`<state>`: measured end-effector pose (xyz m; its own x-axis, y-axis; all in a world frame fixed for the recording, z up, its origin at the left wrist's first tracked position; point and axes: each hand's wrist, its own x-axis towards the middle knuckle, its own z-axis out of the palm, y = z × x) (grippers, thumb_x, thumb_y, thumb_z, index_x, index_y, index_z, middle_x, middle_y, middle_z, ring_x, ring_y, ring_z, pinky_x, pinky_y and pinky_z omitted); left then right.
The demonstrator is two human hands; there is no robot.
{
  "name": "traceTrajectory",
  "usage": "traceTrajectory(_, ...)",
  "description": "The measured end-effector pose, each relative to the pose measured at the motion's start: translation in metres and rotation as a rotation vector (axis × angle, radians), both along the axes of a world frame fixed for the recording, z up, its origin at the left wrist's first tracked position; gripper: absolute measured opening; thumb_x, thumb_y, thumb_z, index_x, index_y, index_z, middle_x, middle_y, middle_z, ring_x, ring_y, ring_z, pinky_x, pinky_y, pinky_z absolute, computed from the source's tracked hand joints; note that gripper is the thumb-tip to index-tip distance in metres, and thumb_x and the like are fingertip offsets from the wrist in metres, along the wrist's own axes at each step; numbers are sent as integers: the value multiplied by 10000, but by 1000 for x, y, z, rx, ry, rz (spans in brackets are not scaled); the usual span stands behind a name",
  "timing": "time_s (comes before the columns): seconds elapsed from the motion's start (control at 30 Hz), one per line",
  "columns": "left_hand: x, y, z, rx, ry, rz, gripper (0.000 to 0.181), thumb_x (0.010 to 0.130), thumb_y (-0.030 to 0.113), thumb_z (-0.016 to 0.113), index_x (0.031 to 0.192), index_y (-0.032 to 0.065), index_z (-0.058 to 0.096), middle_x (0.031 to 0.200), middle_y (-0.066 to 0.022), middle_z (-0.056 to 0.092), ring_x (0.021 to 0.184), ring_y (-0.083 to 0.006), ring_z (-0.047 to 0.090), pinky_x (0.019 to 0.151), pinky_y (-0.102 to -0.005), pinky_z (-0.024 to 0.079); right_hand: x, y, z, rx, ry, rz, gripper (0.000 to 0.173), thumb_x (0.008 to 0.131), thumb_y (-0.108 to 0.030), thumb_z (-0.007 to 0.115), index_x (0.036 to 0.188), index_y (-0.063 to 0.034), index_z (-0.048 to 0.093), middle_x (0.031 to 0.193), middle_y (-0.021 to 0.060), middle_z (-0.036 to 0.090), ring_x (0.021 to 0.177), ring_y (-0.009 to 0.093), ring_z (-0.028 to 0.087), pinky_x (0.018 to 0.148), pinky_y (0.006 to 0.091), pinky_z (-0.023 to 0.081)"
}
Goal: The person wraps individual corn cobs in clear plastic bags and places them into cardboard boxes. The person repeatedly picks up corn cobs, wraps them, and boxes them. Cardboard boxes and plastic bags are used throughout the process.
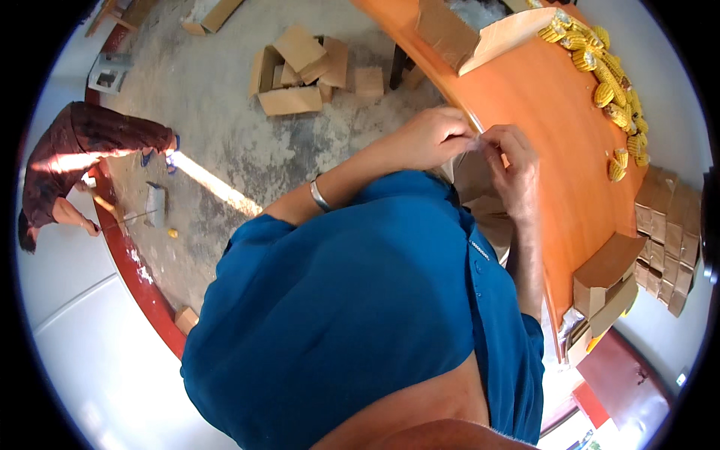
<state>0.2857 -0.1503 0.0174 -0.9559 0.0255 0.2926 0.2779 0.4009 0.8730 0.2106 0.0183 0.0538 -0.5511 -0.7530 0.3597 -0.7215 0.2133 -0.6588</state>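
Observation:
My left hand [444,135], with a silver bangle [320,197] on its forearm, meets my right hand [511,166] at the edge of the orange tabletop [529,107]. The fingertips of both hands pinch together around a small pale, translucent scrap [477,143]. It is too small and blurred to name. Several cut pieces of corn cob [610,79] lie heaped along the table's far edge. Two short pieces [617,164] lie apart from the heap, closer to my right hand. Below my hands, light-coloured cloth shows past my blue shirt [349,281].
Open cardboard boxes stand at the table's upper end [500,42] and lower end [604,275]. Small brown cartons [666,236] are stacked beyond it. An open carton [292,73] of smaller boxes sits on the floor. Another person [73,163] bends over at the left, near a dustpan [155,205].

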Motion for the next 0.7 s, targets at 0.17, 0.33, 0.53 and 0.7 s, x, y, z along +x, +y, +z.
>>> traceTrajectory(0.17,-2,-14,-18,454,-305,-240,153,828,94,652,937,-13,643,903,-49,620,857,-121,576,770,-254,453,-4,3,-10,-120,-635,111,187,815,56,557,984,7,621,993,100,568,894,175,558,759,261,467)
traceTrajectory(0.33,2,-4,-12,909,-591,-214,178,795,37,675,947,-49,643,886,-133,650,787,-159,618,717,-252,517,-11,10,-13,-102,-803,217,148,840,4,582,979,22,630,968,84,561,874,172,557,751,265,463)
traceTrajectory(0.53,-2,14,4,1216,-703,-104,136,793,49,690,879,-33,624,871,-131,641,779,-169,636,706,-270,547,-16,16,-13,-159,-652,241,173,820,36,582,983,12,635,969,91,567,888,196,569,770,274,468)
traceTrajectory(0.7,-8,17,-1,1385,-481,-152,67,801,57,684,808,34,622,861,-69,624,824,-156,601,783,-311,518,-5,3,-3,-256,-329,140,197,814,50,573,994,1,638,1020,125,581,939,259,579,797,308,476)
